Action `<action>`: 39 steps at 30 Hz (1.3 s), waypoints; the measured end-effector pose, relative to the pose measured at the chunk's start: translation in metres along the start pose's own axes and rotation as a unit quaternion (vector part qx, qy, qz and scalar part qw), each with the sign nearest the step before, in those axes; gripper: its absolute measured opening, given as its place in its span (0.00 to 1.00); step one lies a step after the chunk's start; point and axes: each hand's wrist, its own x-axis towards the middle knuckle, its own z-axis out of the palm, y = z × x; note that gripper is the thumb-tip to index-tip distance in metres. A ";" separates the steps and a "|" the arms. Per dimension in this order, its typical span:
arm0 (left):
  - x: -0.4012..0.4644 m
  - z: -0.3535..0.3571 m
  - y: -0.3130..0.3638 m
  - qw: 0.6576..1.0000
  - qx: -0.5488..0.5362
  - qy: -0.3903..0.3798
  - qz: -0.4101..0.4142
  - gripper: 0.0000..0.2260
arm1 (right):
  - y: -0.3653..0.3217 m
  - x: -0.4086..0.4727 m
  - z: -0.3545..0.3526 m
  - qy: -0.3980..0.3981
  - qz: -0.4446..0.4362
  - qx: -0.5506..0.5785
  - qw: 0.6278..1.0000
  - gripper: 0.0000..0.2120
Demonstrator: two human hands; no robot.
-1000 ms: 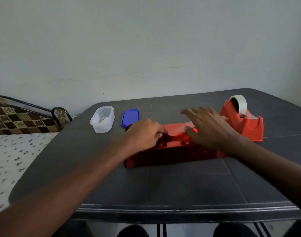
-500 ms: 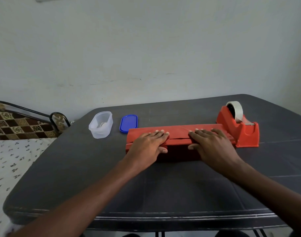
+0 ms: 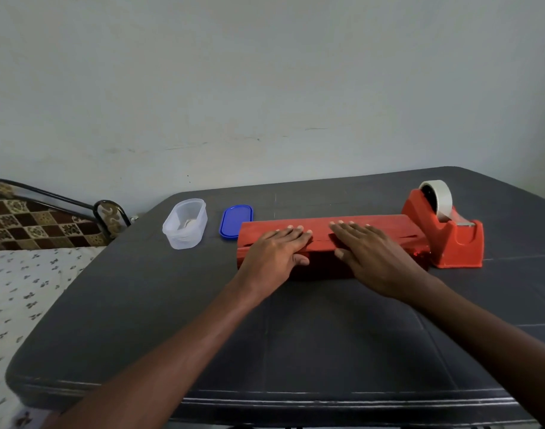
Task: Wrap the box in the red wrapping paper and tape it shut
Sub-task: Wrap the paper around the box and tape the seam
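A dark grey table with rounded corners stands against a pale wall. Across its far half lies a long box wrapped in red paper, lengthwise from left to right. Just beside the box's right end sits a red tape dispenser carrying a roll of pale tape. Near the box's left end a blue lid lies flat, and further left stands an open clear plastic container.
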 end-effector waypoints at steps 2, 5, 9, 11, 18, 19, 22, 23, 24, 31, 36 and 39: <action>-0.001 0.001 -0.002 1.000 -0.005 -0.001 0.002 0.26 | 0.004 -0.004 0.005 0.007 0.006 -0.012 1.000 0.27; -0.002 0.002 -0.005 1.000 -0.018 -0.001 0.001 0.27 | 0.005 -0.006 0.010 0.036 0.001 -0.013 0.999 0.26; 0.002 -0.003 -0.005 1.000 -0.018 0.019 -0.003 0.23 | 0.007 -0.002 0.017 0.055 -0.003 -0.018 0.998 0.24; 0.009 -0.011 0.001 0.996 0.003 0.087 -0.017 0.16 | 0.007 -0.003 0.018 0.057 -0.007 -0.021 0.998 0.23; 0.061 -0.010 0.022 0.998 -0.024 -0.003 -0.051 0.19 | 0.006 -0.002 0.017 0.056 -0.004 -0.020 0.998 0.24; 0.059 -0.003 0.023 0.997 -0.017 -0.056 -0.058 0.23 | 0.005 -0.002 0.016 0.057 -0.003 -0.019 0.998 0.24; 0.046 0.012 0.018 0.993 0.024 -0.112 -0.034 0.28 | 0.005 -0.003 0.016 0.057 0.005 -0.020 0.998 0.24; 0.043 0.012 0.014 0.993 0.025 -0.115 -0.027 0.29 | 0.004 -0.003 0.016 0.061 0.007 -0.021 0.998 0.24; 0.041 0.011 0.012 0.992 0.027 -0.118 -0.024 0.31 | 0.004 -0.003 0.017 0.066 0.010 -0.022 0.998 0.24; 0.033 0.011 0.008 0.991 0.071 -0.111 0.003 0.37 | 0.000 -0.005 0.018 0.081 0.025 -0.027 0.996 0.24; 0.033 0.010 0.009 0.990 0.080 -0.114 0.003 0.38 | 0.000 -0.006 0.015 0.064 0.030 -0.025 0.997 0.25; 0.039 0.005 0.011 0.988 0.098 -0.117 0.004 0.37 | 0.000 -0.003 0.011 0.034 0.027 -0.024 0.999 0.25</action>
